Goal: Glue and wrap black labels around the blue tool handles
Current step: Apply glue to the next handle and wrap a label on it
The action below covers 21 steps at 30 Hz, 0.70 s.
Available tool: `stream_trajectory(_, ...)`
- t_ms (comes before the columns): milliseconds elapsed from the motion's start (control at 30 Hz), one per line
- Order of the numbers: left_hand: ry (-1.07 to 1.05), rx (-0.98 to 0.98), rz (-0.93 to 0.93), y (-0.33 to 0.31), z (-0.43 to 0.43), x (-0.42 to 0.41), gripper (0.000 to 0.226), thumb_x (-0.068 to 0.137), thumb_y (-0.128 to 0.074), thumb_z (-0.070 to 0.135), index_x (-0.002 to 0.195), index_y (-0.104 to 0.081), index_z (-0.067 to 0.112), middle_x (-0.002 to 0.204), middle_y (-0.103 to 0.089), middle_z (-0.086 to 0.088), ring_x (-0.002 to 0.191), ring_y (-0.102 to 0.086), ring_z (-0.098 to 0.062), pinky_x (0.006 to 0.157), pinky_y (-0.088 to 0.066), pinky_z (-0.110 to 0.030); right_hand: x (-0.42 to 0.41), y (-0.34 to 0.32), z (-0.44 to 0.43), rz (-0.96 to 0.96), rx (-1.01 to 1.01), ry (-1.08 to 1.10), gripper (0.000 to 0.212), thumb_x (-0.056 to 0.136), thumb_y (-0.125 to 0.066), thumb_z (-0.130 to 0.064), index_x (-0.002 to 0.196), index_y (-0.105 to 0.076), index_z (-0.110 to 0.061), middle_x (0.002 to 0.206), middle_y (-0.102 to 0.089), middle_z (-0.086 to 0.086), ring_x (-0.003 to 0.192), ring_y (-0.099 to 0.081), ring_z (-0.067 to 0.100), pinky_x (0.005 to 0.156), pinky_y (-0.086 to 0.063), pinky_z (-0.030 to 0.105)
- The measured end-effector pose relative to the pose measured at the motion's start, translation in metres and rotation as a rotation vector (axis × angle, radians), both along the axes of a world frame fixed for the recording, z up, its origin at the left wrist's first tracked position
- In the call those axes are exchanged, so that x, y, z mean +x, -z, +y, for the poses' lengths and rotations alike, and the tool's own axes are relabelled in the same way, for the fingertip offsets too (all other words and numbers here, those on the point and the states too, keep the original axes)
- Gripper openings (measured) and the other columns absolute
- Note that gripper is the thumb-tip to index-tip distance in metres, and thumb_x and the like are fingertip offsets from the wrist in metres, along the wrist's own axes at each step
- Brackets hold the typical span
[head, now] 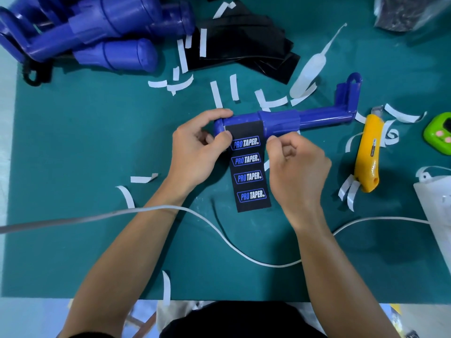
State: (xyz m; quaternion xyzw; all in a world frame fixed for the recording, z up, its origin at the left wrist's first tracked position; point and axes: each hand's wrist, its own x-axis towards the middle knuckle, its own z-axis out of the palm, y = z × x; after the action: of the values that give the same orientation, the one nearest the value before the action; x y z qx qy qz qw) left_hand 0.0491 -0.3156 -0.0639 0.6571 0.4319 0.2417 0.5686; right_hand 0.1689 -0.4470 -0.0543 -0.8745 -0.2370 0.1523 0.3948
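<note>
On the green mat (73,147), the left hand (197,150) pinches the black label (249,167) at its left edge. The blue handle (244,119) lies under the label's top. The right hand (295,164) pinches the right edge. The label looks thin and bendy, so holding its edges seems best.

Green gadget (439,132) off R edge, tool pile (85,32) off top-L.

Teal-green mat (73,147) spread wide, pale tabletop (6,167) showing at its left edge — bright, even light.
</note>
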Motion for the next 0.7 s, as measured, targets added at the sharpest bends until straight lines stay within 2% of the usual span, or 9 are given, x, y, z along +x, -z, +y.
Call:
stream_trajectory(100,-0.007,0.003,-0.011,0.002,0.000,-0.001,0.029,0.081,-0.067,0.031,0.104,-0.076,0.046,0.075,-0.068,-0.020,0.053,-0.053,-0.022,0.059,-0.046,-0.033,0.002,-0.013,0.003,-0.139,0.109,0.071,0.019,0.095,-0.062,-0.033,0.081,-0.065,-0.021,0.071,-0.063,-0.010,0.067,-0.058,0.015,0.065,-0.045,0.032)
stream_trajectory(133,-0.016,0.006,-0.013,0.002,0.000,0.001,0.027,0.083,-0.067,0.031,0.103,-0.077,0.046,0.077,-0.069,-0.020,0.053,-0.052,-0.024,0.058,-0.046,-0.034,0.004,-0.016,0.006,-0.199,0.161,0.041,0.014,0.094,-0.064,-0.030,0.089,-0.069,-0.018,0.078,-0.066,-0.011,0.076,-0.061,0.012,0.074,-0.050,0.035)
stream_trajectory(167,-0.030,0.011,-0.012,0.002,0.000,0.002,0.024,0.084,-0.067,0.032,0.101,-0.077,0.046,0.078,-0.070,-0.019,0.053,-0.051,-0.029,0.056,-0.046,-0.037,0.006,-0.018,0.009,-0.263,0.193,-0.015,0.014,0.095,-0.065,-0.027,0.098,-0.071,-0.014,0.093,-0.069,-0.009,0.091,-0.063,0.016,0.087,-0.050,0.039)
stream_trajectory(233,-0.061,0.033,-0.001,0.002,-0.001,0.004,0.020,0.086,-0.066,0.036,0.098,-0.076,0.049,0.080,-0.073,-0.007,0.055,-0.051,-0.037,0.054,-0.045,-0.039,0.012,-0.017,0.020,-0.304,0.189,-0.137,0.026,0.097,-0.066,-0.024,0.116,-0.071,-0.007,0.119,-0.069,0.004,0.116,-0.060,0.025,0.107,-0.042,0.045)
stream_trajectory(300,-0.087,0.056,0.017,0.003,-0.003,0.005,0.017,0.087,-0.067,0.038,0.096,-0.076,0.050,0.084,-0.076,0.008,0.057,-0.053,-0.037,0.054,-0.046,-0.037,0.015,-0.013,0.029,-0.257,0.106,-0.220,0.034,0.100,-0.064,-0.026,0.125,-0.068,-0.004,0.129,-0.067,0.008,0.128,-0.056,0.029,0.118,-0.030,0.049)
stream_trajectory(367,-0.119,0.073,0.020,0.005,-0.006,0.007,0.015,0.088,-0.068,0.038,0.095,-0.076,0.048,0.091,-0.077,0.014,0.056,-0.052,-0.031,0.056,-0.044,-0.032,0.013,-0.007,0.032,-0.227,0.016,-0.258,0.034,0.102,-0.061,-0.028,0.126,-0.068,-0.005,0.127,-0.068,0.004,0.130,-0.055,0.028,0.125,-0.018,0.047)
stream_trajectory(400,-0.133,0.087,0.023,0.005,-0.008,0.008,0.014,0.087,-0.068,0.038,0.094,-0.076,0.047,0.095,-0.077,0.018,0.054,-0.050,-0.022,0.055,-0.043,-0.027,0.012,-0.004,0.032,-0.230,0.002,-0.265,0.033,0.102,-0.060,-0.027,0.125,-0.068,-0.005,0.125,-0.069,0.003,0.130,-0.054,0.028,0.126,-0.015,0.045)
stream_trajectory(467,-0.153,0.118,0.045,0.006,-0.010,0.010,0.014,0.085,-0.069,0.037,0.093,-0.074,0.047,0.099,-0.076,0.025,0.052,-0.046,-0.009,0.056,-0.041,-0.019,0.010,0.000,0.032,-0.244,0.030,-0.261,0.028,0.102,-0.061,-0.024,0.120,-0.071,-0.005,0.117,-0.070,0.003,0.124,-0.056,0.030,0.126,-0.015,0.045)
stream_trajectory(700,-0.165,0.160,0.068,0.007,-0.011,0.011,0.014,0.083,-0.069,0.038,0.090,-0.072,0.049,0.090,-0.074,0.027,0.050,-0.045,-0.003,0.055,-0.038,-0.013,0.012,0.003,0.031,-0.231,0.090,-0.265,0.024,0.102,-0.058,-0.016,0.118,-0.074,-0.007,0.111,-0.071,0.001,0.116,-0.058,0.028,0.123,-0.020,0.049)
